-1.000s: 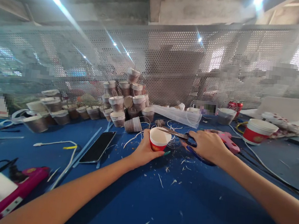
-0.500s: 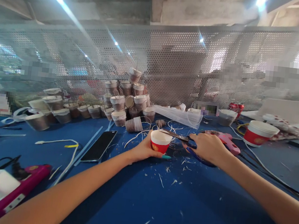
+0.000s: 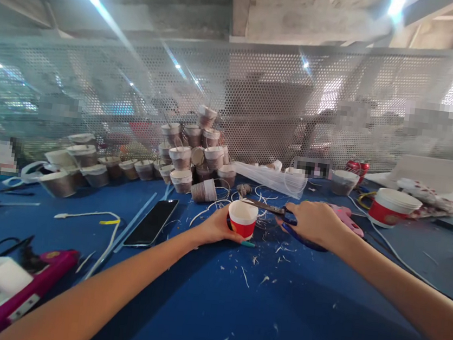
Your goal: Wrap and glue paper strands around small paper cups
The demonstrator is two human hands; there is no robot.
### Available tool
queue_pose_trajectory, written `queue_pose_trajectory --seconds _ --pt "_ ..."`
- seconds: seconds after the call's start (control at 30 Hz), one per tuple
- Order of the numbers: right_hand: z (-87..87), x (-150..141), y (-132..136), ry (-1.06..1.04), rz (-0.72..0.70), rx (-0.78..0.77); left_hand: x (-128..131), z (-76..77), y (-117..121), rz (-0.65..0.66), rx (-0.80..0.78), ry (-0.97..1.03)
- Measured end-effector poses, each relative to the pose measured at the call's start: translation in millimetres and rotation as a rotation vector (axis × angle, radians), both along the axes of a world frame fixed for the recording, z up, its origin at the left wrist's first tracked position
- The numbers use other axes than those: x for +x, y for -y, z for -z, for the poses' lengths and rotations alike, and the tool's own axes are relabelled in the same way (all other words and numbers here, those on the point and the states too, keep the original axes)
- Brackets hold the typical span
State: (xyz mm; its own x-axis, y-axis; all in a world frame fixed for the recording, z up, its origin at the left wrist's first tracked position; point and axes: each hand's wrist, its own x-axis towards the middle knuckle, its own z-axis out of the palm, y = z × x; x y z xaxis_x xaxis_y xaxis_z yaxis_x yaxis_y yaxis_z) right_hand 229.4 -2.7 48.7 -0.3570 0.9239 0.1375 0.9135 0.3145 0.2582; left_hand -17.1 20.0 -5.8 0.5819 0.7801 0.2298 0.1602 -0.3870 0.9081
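A red and white paper cup [image 3: 242, 223] is held upright in my left hand [image 3: 220, 225], fingers wrapped round its left side and the thumb across its front. My right hand [image 3: 312, 222] is closed on the handles of dark blue scissors [image 3: 275, 210]. The blades reach left over the cup's rim; whether they touch the paper I cannot tell. Small white scraps [image 3: 265, 279] lie scattered on the blue table [image 3: 210, 310] below the cup. Behind the cup lie white strips and a small ball of brown twine [image 3: 244, 189].
Several twine-wrapped cups [image 3: 181, 158] are stacked at the back. A phone [image 3: 152, 222] and a magenta power strip [image 3: 39, 285] lie at left. To the right are a pink glue gun [image 3: 347, 219], stacked red and white paper cups [image 3: 393, 207] and red cans [image 3: 357, 168].
The cup has turned slightly in my left hand, showing more of its red front. The scissor blades stay over its rim. The whole view has shifted a little.
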Motion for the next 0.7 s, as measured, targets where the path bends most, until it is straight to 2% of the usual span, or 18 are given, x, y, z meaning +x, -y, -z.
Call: queue_pose_trajectory --seconds 0.2,0.4,0.7 --pt "-2.2 -0.6 -2.2 -0.01 -0.005 -0.084 -1.4 6.6 -3.6 -0.045 0.03 -0.034" --pt "0.1 -4.4 10.5 0.008 -0.009 -0.033 0.1 7.2 -1.4 -0.008 -0.021 0.019" --pt "4.4 4.7 5.2 0.024 -0.013 0.005 0.9 5.3 0.1 -0.016 -0.018 0.032"
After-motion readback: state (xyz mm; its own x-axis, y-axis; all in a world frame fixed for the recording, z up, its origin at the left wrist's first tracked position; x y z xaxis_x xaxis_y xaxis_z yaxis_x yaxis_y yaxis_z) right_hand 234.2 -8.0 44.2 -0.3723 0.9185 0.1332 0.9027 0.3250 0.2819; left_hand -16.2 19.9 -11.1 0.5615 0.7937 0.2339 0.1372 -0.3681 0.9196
